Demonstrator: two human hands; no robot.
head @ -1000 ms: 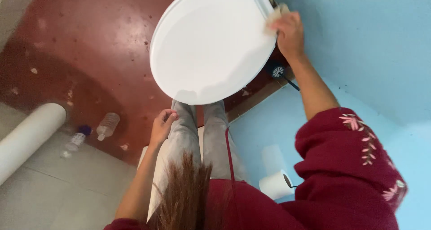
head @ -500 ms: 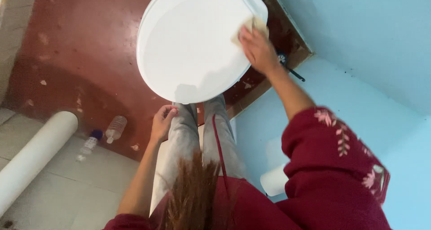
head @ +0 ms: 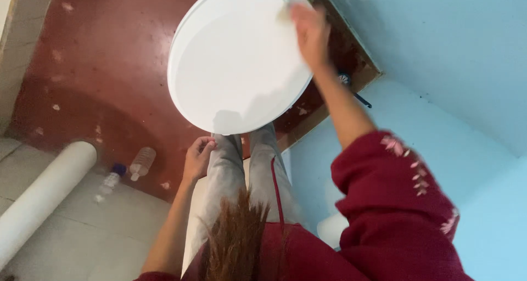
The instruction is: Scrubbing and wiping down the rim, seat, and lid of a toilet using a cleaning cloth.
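Observation:
A white oval toilet lid [head: 230, 67] fills the upper middle of the head view. My right hand [head: 310, 31] presses a pale cloth [head: 285, 12] against the lid's upper right part; the hand is blurred. My left hand [head: 198, 157] hangs by my grey trouser leg [head: 228, 171] below the lid, fingers loosely curled, holding nothing. My right arm wears a dark red sleeve with a pink leaf pattern [head: 406, 204].
A dark red floor [head: 93, 67] lies left of the lid. Two clear plastic bottles [head: 140, 163] lie on it beside a thick white pipe [head: 44, 196]. Light blue walls [head: 439, 50] close the right side. A toilet paper roll [head: 331, 229] sits low on the wall.
My right hand with the cloth slid from the lid's right rim inward, then up toward its top edge. My left hand stayed by my leg.

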